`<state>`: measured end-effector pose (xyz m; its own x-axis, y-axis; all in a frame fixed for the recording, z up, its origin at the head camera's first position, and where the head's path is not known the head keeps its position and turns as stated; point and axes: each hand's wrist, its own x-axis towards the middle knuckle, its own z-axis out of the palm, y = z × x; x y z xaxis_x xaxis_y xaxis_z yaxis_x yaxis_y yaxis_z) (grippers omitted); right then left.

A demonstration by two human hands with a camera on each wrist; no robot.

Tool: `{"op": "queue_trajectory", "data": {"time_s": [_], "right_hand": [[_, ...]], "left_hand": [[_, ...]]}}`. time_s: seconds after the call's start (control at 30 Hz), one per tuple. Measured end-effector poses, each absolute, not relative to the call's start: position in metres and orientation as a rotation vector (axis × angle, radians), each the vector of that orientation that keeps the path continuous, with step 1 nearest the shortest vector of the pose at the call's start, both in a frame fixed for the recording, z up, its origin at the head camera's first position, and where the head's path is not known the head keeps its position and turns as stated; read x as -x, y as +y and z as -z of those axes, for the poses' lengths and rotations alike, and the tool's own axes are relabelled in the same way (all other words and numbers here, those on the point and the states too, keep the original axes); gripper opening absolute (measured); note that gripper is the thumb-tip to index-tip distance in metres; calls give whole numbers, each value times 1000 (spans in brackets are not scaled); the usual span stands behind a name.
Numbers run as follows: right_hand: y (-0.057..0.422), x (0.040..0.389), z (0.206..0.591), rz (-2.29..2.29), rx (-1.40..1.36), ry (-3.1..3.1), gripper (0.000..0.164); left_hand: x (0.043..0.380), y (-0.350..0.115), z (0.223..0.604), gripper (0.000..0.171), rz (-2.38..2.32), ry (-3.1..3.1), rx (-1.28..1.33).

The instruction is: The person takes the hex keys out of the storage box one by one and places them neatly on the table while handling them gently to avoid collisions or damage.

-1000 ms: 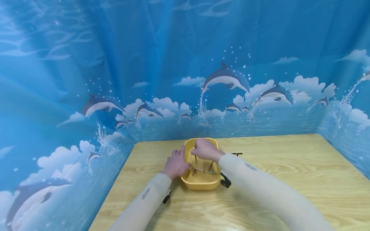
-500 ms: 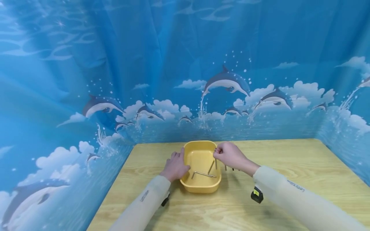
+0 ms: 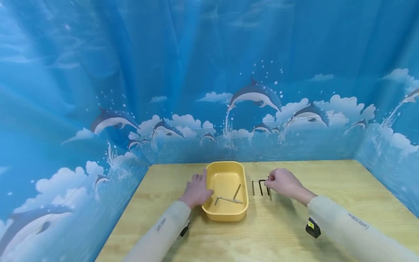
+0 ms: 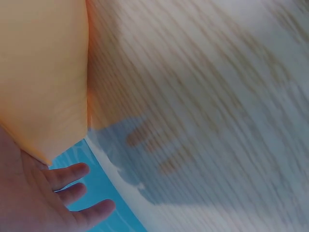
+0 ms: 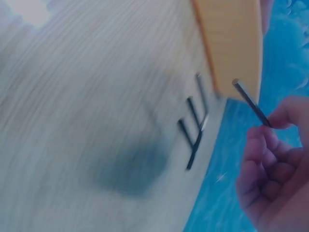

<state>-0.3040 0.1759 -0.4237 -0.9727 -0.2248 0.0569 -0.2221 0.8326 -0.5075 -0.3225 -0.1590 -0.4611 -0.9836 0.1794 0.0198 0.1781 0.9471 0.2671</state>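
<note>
My right hand [image 3: 285, 182] pinches a silver hex key [image 5: 251, 102] between thumb and fingers, one leg pointing away from the fingertips, above the table right of the tray. Beside it, one silver hex key [image 3: 253, 187] and black hex keys [image 3: 260, 188] lie in a row, partly hidden by the hand in the head view. My left hand [image 3: 196, 191] rests on the left side of the yellow tray [image 3: 226, 217], its thumb over the rim and its other fingers extended outside. Inside the tray, two silver hex keys [image 3: 226, 199] lie crossing near the front.
The wood-grain table [image 3: 294, 233] extends to the left and right of the tray. Behind it hangs a blue dolphin-print curtain [image 3: 196, 72], which also runs along both sides. A black wrist device [image 3: 312, 228] hangs under my right sleeve.
My right hand has lifted a silver hex key out of the tray and carried it right, over to the row of keys on the table. My left hand stays at the tray.
</note>
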Motion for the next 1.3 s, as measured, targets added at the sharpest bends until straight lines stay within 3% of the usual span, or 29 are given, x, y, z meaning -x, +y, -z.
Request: {"op": "queue_trajectory", "data": {"time_s": [0.4,0.8,1.3], "right_hand": [[212,317,441,688,241,2932,49],[219,321,459,659,191,2869,47],[216,303,458,670,209,2786,31]], "left_hand": [[327,-158,452,87,-402,3104,-313],[327,-155,457,88,-384,3085,-293],[325,-160,457,88,-401,3071,-274]]}}
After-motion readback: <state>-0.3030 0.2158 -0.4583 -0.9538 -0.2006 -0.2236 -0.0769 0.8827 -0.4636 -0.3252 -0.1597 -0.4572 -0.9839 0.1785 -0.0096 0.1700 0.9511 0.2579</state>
